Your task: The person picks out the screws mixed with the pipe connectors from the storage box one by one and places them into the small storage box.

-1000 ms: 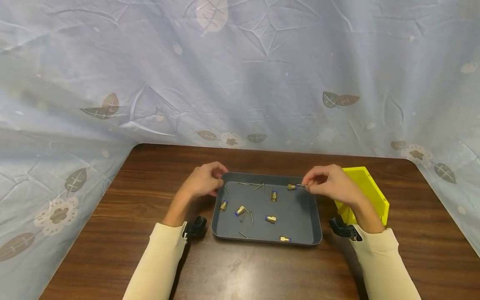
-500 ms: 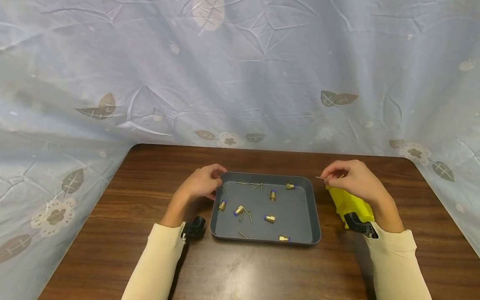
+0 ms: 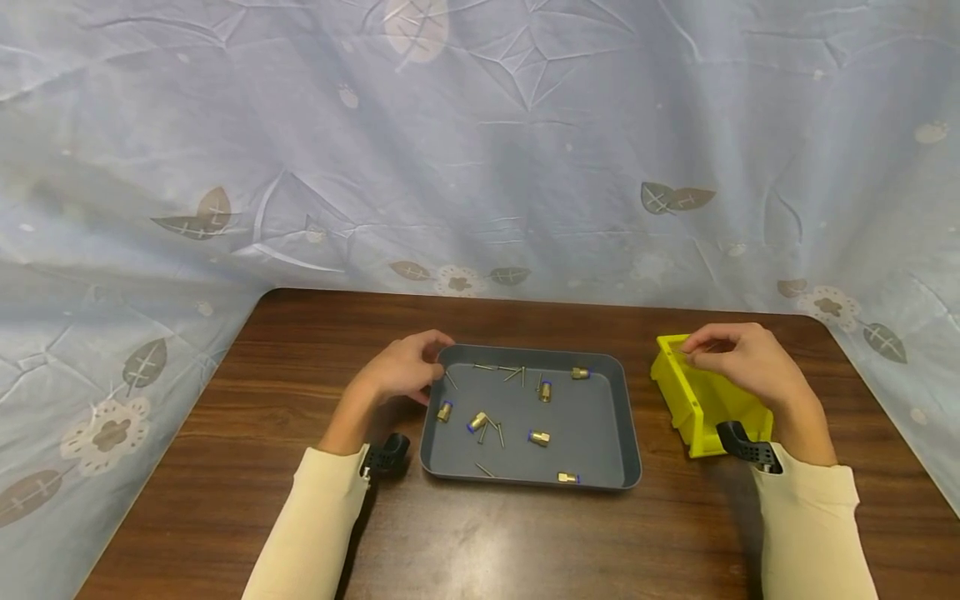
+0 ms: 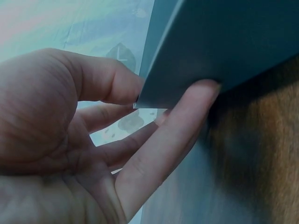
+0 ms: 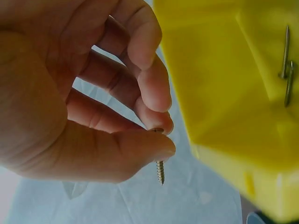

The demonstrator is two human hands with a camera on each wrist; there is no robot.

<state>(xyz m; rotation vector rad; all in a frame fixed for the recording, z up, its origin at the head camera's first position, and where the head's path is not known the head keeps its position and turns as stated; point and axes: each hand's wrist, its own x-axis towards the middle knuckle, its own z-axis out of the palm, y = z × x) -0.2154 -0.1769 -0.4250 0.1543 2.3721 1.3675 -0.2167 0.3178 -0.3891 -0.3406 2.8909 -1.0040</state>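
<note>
My right hand [image 3: 753,362] is over the yellow bin [image 3: 697,417], with a screw [image 5: 160,172] pinched between thumb and fingertips. In the right wrist view the threaded tip points down below the thumb, and two more screws [image 5: 286,51] lie inside the bin. At the far left corner of the grey tray [image 3: 525,482], my left hand [image 3: 401,367] grips the rim, thumb on one side and fingers against the outer wall. Several brass fittings [image 3: 540,437] with blue collars and several loose screws [image 3: 501,435] are scattered in the tray.
The tray and bin stand apart on a brown wooden table [image 3: 480,542], bin to the right. A patterned pale-blue cloth [image 3: 480,167] hangs behind the table and along its sides.
My right hand has carried the screw rightward from the tray's far right corner to over the yellow bin. The left hand stays at the tray rim.
</note>
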